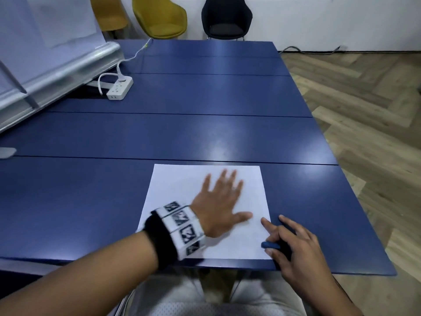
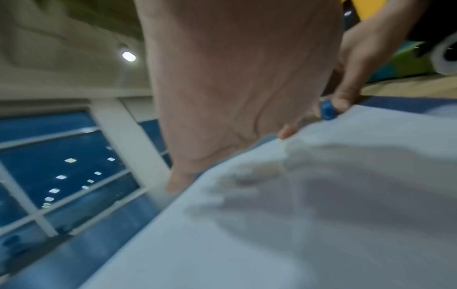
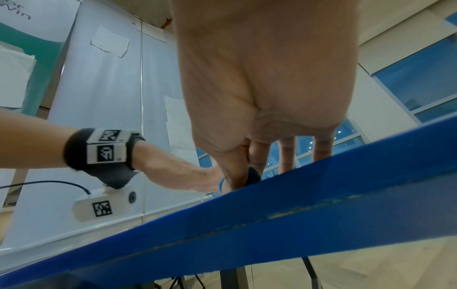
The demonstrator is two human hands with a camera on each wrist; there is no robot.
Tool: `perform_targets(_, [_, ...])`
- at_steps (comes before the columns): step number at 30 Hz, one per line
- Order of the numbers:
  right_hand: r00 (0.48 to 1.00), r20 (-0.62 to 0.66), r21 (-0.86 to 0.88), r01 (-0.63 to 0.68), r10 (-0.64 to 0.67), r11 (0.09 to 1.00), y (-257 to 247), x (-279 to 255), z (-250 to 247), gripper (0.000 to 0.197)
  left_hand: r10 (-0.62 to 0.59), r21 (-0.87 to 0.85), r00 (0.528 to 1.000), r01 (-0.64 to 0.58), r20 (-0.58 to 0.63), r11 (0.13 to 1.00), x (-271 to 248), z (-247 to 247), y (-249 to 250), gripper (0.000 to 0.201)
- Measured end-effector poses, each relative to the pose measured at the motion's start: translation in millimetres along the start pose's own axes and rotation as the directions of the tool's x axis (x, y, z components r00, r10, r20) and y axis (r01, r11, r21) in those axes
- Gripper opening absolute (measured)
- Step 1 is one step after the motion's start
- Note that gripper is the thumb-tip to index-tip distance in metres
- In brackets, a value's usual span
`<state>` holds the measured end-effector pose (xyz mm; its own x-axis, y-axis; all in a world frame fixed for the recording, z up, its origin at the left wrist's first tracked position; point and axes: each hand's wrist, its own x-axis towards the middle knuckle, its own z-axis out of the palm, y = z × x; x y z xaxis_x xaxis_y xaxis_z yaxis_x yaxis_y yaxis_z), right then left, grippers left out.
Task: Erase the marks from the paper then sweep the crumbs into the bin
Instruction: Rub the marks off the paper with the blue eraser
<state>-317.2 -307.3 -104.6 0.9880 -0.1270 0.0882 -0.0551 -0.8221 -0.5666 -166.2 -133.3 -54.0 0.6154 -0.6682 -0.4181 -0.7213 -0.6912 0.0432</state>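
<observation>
A white sheet of paper [image 1: 173, 185] lies on the blue table [image 1: 182, 133] near its front edge. My left hand [image 1: 218, 201] lies flat on the sheet with fingers spread, blurred by motion. At the sheet's right edge my right hand [image 1: 293, 242] pinches a small blue eraser [image 1: 270, 245] between thumb and fingers, with its forefinger stretched onto the paper. In the left wrist view the eraser [image 2: 327, 110] shows at the paper's [image 2: 272, 244] edge, held by the right hand [image 2: 356, 64]. In the right wrist view the eraser [image 3: 253, 176] is mostly hidden. I see no marks or crumbs, and no bin.
A white power strip [image 1: 119, 88] with its cable lies at the back left of the table. A whiteboard frame [image 1: 57, 71] leans over the left side. Yellow chairs [image 1: 159, 17] and a black chair [image 1: 225, 17] stand behind. Wooden floor [image 1: 364, 99] lies to the right.
</observation>
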Motion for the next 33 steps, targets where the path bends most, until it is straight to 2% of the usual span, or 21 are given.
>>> perform_targets(2, [0.998,0.010,0.004,-0.059,0.058,0.998,2,-1,1,0.044,0.204,0.038,0.978,-0.206,0.032,0.978,16,8,23,0.082])
perform_targets(3, [0.996,0.019,-0.001,-0.085,0.085,0.996,2,-1,2,0.043,0.245,0.054,0.969,-0.247,0.041,0.967,21,11,27,0.082])
perform_targets(6, [0.998,-0.026,0.010,-0.057,0.057,0.998,-1,-1,1,0.056,0.228,0.019,0.974,-0.228,0.017,0.973,21,18,15,0.088])
perform_targets(8, [0.997,-0.071,0.002,0.012,-0.012,1.000,-4,-1,0,0.054,0.120,-0.053,0.992,-0.119,0.029,0.992,9,21,-8,0.081])
perform_targets(10, [0.995,-0.093,-0.005,0.029,-0.029,1.000,-3,-1,0,0.053,-0.106,-0.144,0.991,0.116,0.076,0.983,-9,23,-37,0.084])
perform_targets(12, [0.997,-0.071,-0.003,0.017,-0.017,1.000,-2,-1,0,0.054,-0.353,-0.229,0.926,0.376,0.135,0.898,-23,21,-60,0.088])
perform_targets(14, [0.998,-0.055,-0.010,0.020,-0.021,1.000,-2,-2,0,0.049,-0.500,-0.295,0.854,0.520,0.145,0.802,-24,18,-65,0.089])
perform_targets(15, [0.999,-0.046,-0.012,0.017,-0.018,1.000,-3,-2,0,0.045,-0.505,-0.306,0.856,0.513,0.109,0.802,-21,18,-60,0.088])
perform_targets(16, [0.999,-0.037,-0.012,0.011,-0.011,1.000,-4,-2,-1,0.042,-0.445,-0.279,0.894,0.441,0.054,0.853,-16,18,-49,0.087])
perform_targets(18, [1.000,-0.018,-0.004,-0.011,0.011,1.000,-4,-1,-2,0.039,-0.134,-0.144,0.991,0.131,-0.010,0.981,-10,20,-15,0.086])
perform_targets(19, [1.000,-0.009,-0.002,-0.019,0.019,1.000,-3,-1,-3,0.041,0.045,-0.086,0.999,-0.043,0.020,0.995,-8,21,3,0.086])
perform_targets(20, [1.000,0.001,-0.004,-0.024,0.024,1.000,-2,-1,-3,0.044,0.173,-0.059,0.983,-0.169,0.066,0.984,-8,23,17,0.085])
perform_targets(21, [0.999,0.014,-0.011,-0.030,0.030,1.000,-3,-1,-3,0.048,0.238,-0.066,0.967,-0.232,0.096,0.970,-10,26,22,0.081])
perform_targets(23, [0.999,0.022,-0.019,-0.033,0.033,0.999,-3,0,-4,0.047,0.231,-0.103,0.966,-0.220,0.117,0.970,-17,30,6,0.079])
perform_targets(24, [1.000,0.015,-0.011,-0.027,0.027,1.000,-3,0,-4,0.043,0.169,-0.101,0.977,-0.157,0.127,0.982,-23,30,-10,0.085])
perform_targets(26, [1.000,0.007,0.012,-0.021,0.021,1.000,-6,0,-4,0.038,-0.057,-0.110,0.988,0.074,0.145,0.991,-36,28,-48,0.103])
perform_targets(28, [1.000,0.011,0.016,-0.025,0.024,1.000,-6,-1,-4,0.040,-0.311,-0.127,0.926,0.342,0.216,0.931,-44,21,-77,0.100])
perform_targets(29, [1.000,0.010,0.015,-0.027,0.027,1.000,-5,-1,-4,0.042,-0.376,-0.121,0.897,0.410,0.231,0.904,-45,17,-83,0.094])
perform_targets(30, [1.000,0.009,0.013,-0.028,0.028,1.000,-5,-1,-4,0.045,-0.380,-0.113,0.900,0.409,0.211,0.905,-43,14,-81,0.089])
perform_targets(31, [0.999,0.012,0.006,-0.033,0.033,0.999,-5,0,-4,0.047,-0.325,-0.093,0.930,0.344,0.169,0.934,-39,12,-73,0.086])
perform_targets(33, [0.999,0.025,-0.007,-0.036,0.036,0.999,-5,0,-5,0.052,-0.092,-0.038,0.990,0.096,0.108,0.995,-26,11,-43,0.078])
